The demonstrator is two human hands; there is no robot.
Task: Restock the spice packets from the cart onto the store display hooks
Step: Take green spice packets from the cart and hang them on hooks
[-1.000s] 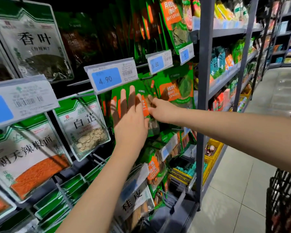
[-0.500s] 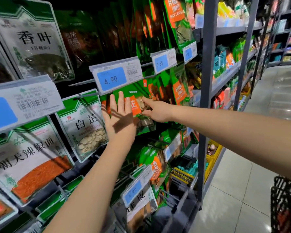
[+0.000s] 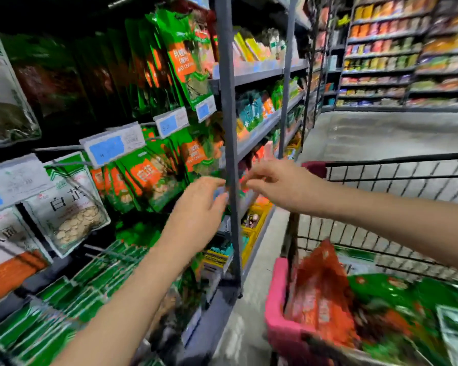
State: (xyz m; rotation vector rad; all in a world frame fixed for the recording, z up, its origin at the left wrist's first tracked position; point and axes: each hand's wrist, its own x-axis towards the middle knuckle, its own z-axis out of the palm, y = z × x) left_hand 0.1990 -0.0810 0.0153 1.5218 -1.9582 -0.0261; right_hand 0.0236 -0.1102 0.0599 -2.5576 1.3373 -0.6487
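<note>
Green and orange spice packets (image 3: 146, 180) hang in a row on a display hook under a blue price tag (image 3: 113, 147). My left hand (image 3: 198, 207) hovers just right of them with loose fingers, holding nothing. Farther right, in front of the grey shelf upright (image 3: 229, 128), my right hand (image 3: 278, 180) floats with relaxed, slightly bent fingers, also empty. The black wire cart (image 3: 397, 180) stands at the lower right. It holds a red-orange packet (image 3: 320, 286) and green packets (image 3: 397, 299). The frame is motion-blurred.
More packets hang at the left, among them a white-green one (image 3: 72, 204) showing pale slices. Shelves of goods run along the aisle to the right of the upright. A pink cart part (image 3: 275, 299) sits near the shelf base. Grey tiled floor (image 3: 381, 133) stretches behind the cart.
Both hands have come off the hung packet and moved right, away from the hook. The view has swung right, bringing the cart and its packets into sight.
</note>
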